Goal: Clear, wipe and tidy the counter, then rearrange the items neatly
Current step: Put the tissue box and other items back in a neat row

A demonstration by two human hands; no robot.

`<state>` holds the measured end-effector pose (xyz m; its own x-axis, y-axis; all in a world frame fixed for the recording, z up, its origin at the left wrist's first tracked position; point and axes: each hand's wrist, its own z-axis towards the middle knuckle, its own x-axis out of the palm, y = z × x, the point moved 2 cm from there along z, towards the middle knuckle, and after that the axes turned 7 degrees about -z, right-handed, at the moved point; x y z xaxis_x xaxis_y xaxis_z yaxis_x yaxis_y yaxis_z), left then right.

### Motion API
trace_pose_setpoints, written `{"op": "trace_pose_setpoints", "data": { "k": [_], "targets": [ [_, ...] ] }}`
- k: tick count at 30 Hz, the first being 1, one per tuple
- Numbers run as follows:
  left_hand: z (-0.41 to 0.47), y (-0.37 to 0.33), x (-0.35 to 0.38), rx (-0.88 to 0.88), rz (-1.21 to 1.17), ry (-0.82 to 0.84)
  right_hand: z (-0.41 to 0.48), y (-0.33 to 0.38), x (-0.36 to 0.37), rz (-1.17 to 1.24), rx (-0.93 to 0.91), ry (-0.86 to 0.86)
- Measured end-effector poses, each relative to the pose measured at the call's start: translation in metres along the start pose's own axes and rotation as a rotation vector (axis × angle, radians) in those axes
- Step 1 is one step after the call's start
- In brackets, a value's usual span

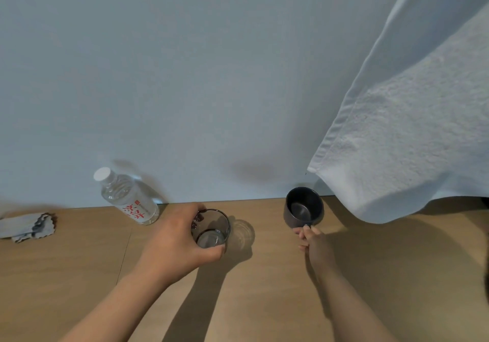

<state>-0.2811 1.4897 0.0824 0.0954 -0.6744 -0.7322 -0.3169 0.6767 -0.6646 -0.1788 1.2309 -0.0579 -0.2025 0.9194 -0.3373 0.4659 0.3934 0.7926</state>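
The glass (211, 228) stood upright on the wooden counter (264, 302), its long axis vertical and its open mouth facing up toward the camera. The left hand (180, 238) gripped it from its left side, fingers curled round the far wall and the thumb hooked round the near wall.

Well to the right of the glass was a dark mug (304, 206), also mouth-up, with its handle pointing back toward the person. The right hand (315, 244) pinched that handle between thumb and fingertips, the other fingers loosely curled. Whether the mug rested on the counter or was raised could not be told.

Just left of the glass and behind it, a capped water bottle (127, 196) stood against the wall (185, 77), cap uppermost and red-printed label facing forward. Far left of the glass lay a crumpled grey cloth (26, 226). Right of the glass, beyond the mug, a white towel (397, 143) hung down, its lower edge just above the counter.
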Motion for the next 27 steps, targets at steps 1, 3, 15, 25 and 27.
{"op": "trace_pose_setpoints", "data": {
  "k": [1, 3, 15, 25, 27],
  "targets": [
    [0.000, 0.000, 0.000, 0.000, 0.001, -0.002, 0.000, 0.000, 0.000, -0.015, -0.006, -0.008],
    [0.001, 0.001, 0.000, -0.002, 0.006, -0.003, -0.001, 0.002, -0.002, -0.043, -0.016, -0.024],
    [0.000, 0.009, 0.000, -0.023, 0.040, -0.006, -0.041, 0.002, -0.002, -0.177, -0.106, -0.294],
    [0.029, 0.048, 0.006, -0.017, 0.139, 0.030, -0.073, 0.026, 0.019, -0.917, -0.322, 0.005],
    [0.039, 0.056, 0.006, -0.027, 0.150, 0.041, -0.073, 0.034, 0.026, -0.943, -0.343, 0.011]
  ]
}}
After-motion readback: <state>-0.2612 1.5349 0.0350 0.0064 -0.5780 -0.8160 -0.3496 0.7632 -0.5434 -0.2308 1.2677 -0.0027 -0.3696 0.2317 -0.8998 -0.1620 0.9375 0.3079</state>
